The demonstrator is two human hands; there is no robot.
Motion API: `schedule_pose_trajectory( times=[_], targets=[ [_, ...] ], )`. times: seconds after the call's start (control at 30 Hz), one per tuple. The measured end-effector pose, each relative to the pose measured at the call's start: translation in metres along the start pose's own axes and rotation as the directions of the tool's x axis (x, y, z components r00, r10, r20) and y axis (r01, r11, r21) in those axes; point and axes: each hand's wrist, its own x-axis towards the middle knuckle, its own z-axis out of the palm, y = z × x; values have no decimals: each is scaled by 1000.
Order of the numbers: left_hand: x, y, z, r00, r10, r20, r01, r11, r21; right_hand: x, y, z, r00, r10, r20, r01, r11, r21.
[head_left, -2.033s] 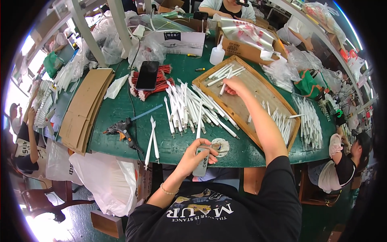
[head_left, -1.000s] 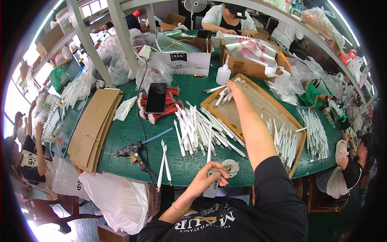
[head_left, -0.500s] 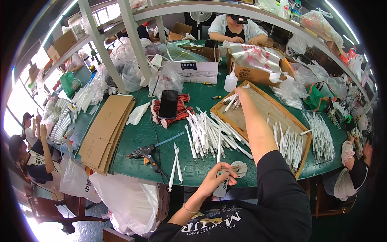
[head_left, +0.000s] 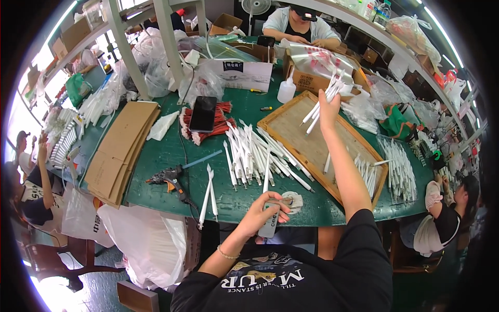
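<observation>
My right hand (head_left: 329, 110) is closed round a bunch of slim white candle-like sticks (head_left: 315, 113) with pointed tips, raised over the far part of a wood-framed tray (head_left: 283, 130). More such sticks (head_left: 367, 174) lie in the tray's near right end. At the table's front edge, my left hand (head_left: 260, 212) grips a small grey rectangular device (head_left: 268, 224), partly hidden by the fingers. Beside those fingers lies a round pale disc (head_left: 292, 202). A large pile of white sticks (head_left: 254, 156) rests left of the tray, and two more sticks (head_left: 209, 195) lie nearer the edge.
A hot glue gun (head_left: 174, 181) with a cable lies on the left, near stacked cardboard (head_left: 119, 156). A black phone (head_left: 203, 114) sits on red-wired bundles (head_left: 187, 130). Beyond are a white bottle (head_left: 286, 90) and an open carton (head_left: 306, 80). A person (head_left: 301, 31) sits opposite.
My right hand has lifted a bunch of white sticks from the tray's far left corner and moved right with it. The left hand keeps its grip on the grey device. The view has shifted slightly.
</observation>
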Motion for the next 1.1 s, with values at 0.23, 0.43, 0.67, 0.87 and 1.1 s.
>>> schedule_pose_trajectory(
  times=[0.23,0.43,0.67,0.87,1.1],
  targets=[
    [0,-1,1,999,2,-42,-1,1000,16,-51,33,-10,974,123,189,-137,989,64],
    [-3,-4,3,999,1,-50,0,1000,24,-53,41,-13,970,133,202,-170,969,178],
    [-1,-6,3,998,25,-51,-23,999,29,-67,30,-32,958,254,132,-267,959,95],
    [-1,-9,1,996,34,-80,-32,999,21,-98,-55,-44,910,376,177,-415,804,426],
    [9,0,17,990,39,-134,-16,986,166,-162,-105,-71,841,424,336,-536,733,418]
  ],
)
